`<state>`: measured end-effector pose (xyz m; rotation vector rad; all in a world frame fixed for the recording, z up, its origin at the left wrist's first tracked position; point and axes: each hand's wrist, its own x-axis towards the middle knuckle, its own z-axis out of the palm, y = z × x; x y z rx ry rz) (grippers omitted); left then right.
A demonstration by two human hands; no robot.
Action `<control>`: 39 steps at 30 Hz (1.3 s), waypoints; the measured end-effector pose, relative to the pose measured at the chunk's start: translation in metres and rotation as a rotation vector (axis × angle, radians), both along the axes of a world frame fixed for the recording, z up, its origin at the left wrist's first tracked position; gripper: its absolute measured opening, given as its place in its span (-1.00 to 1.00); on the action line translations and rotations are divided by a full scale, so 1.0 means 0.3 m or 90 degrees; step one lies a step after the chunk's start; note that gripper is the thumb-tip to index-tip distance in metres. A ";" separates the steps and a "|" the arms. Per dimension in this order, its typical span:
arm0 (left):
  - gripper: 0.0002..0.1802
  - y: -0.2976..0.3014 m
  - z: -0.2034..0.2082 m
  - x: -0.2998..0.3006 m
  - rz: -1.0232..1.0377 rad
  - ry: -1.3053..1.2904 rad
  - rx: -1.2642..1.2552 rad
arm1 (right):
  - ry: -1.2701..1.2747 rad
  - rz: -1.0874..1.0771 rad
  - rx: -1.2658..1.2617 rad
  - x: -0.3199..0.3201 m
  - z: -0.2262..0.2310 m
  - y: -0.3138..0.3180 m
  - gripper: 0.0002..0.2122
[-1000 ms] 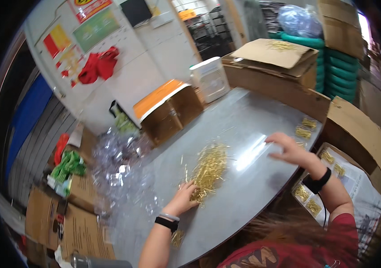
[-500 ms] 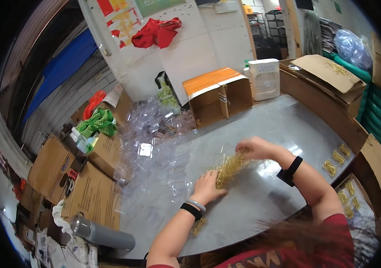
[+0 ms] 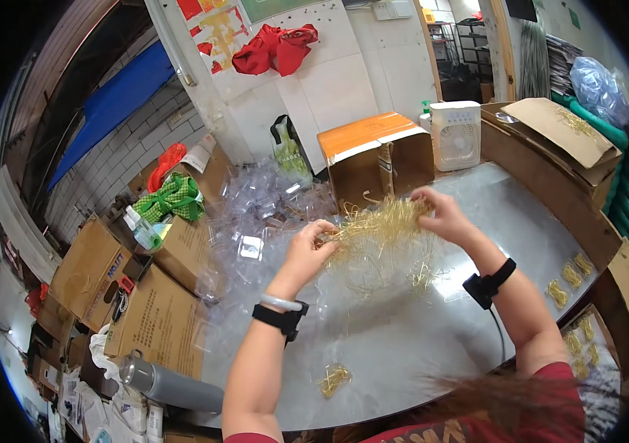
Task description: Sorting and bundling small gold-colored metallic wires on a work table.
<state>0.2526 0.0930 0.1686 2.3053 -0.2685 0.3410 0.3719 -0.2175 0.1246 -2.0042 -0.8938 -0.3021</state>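
Note:
A loose tangle of thin gold wire pieces stretches between my two hands above the grey table. My left hand has its fingers curled round the left end of it. At the other end my right hand pinches the wires between thumb and fingers. A few stray gold wires lie on the tabletop beneath. A small gold wire pile rests near the front edge. Several neat gold bundles sit at the table's right side.
Clear plastic pieces are heaped on the left. An open orange-topped carton and a white fan stand at the back. A grey bottle lies front left. Cardboard walls border the right. More bundles lie in a lower box.
Both hands have lifted the wire tangle off the table and moved it away from me. It now spreads wider between them. The small front pile has come into full view.

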 end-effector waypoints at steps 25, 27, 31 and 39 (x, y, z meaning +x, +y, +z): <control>-0.82 -0.023 -0.035 0.077 0.106 -0.183 0.352 | -0.304 -0.241 0.011 0.124 -0.047 0.067 -0.72; -0.84 -0.019 -0.030 0.081 0.105 -0.214 0.396 | -0.438 -0.279 -0.070 0.126 -0.054 0.059 -0.71; -0.86 -0.049 0.050 0.065 0.135 -0.345 0.407 | -0.380 -0.380 -0.006 0.098 0.028 0.049 -0.60; -0.91 -0.152 -0.177 0.099 0.096 -0.334 0.474 | 0.806 0.114 0.965 0.015 -0.156 0.129 -0.43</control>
